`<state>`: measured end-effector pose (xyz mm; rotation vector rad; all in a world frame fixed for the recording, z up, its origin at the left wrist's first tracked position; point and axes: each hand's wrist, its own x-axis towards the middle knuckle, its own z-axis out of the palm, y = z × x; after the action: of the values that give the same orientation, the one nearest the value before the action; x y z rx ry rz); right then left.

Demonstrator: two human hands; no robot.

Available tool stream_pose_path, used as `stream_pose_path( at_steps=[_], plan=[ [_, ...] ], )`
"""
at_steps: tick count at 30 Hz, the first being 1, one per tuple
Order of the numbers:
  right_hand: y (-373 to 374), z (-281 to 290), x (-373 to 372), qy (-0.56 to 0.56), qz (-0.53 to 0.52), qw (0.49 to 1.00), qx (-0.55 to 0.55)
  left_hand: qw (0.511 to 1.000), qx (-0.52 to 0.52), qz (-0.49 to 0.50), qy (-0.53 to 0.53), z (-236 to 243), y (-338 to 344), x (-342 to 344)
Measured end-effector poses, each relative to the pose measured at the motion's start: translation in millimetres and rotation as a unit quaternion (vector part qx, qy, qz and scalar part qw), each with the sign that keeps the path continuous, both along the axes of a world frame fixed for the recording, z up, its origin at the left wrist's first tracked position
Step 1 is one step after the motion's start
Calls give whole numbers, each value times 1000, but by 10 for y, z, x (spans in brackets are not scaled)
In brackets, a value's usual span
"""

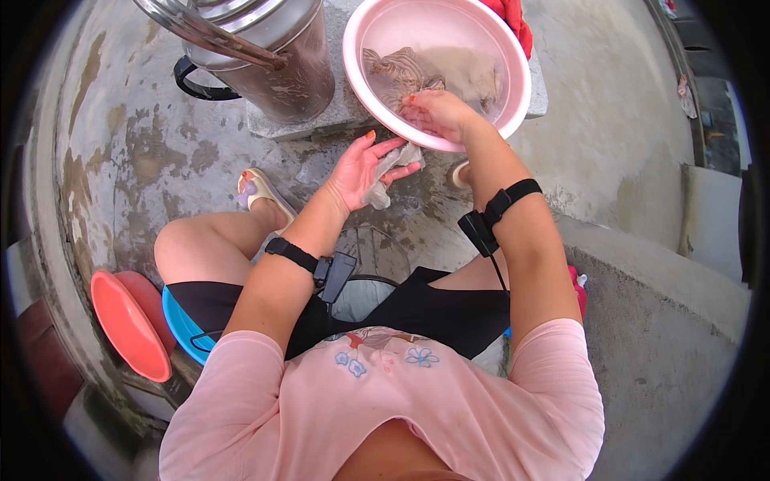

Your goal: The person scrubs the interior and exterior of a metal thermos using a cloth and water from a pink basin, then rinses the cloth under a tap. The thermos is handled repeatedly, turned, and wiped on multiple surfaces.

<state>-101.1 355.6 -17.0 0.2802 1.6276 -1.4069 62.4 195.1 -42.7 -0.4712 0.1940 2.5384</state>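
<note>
A pink basin (515, 112) holds cloudy water with a brown striped cloth (395, 70) soaking in it. Inside its near side, my right hand (437, 112) has its fingers bent against the striped cloth's near edge, the fingertips partly hidden. Just outside the rim, to the left, my left hand (357, 172) is turned palm up. A small, thin, wet grey cloth (391, 172) is caught between its fingers and hangs below them.
A large metal lidded pail (281, 76) with a black side handle stands left of the basin, both on a stone slab (301, 128). Red cloth (513, 20) lies behind the basin. Coral (128, 325) and blue (186, 325) basins sit at my left; a concrete ledge (642, 297) runs along my right.
</note>
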Motion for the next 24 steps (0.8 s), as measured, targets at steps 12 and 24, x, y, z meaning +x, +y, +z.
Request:
stream_pose_path(
  at_steps=[12,24],
  plan=[
    [-116,628,589,-74,102,980,-154,993,21,80,-85,-28,85,-37],
    [4,334,108,192,39,978,66,935,-343,43,-81,-192,231,-29]
  ],
)
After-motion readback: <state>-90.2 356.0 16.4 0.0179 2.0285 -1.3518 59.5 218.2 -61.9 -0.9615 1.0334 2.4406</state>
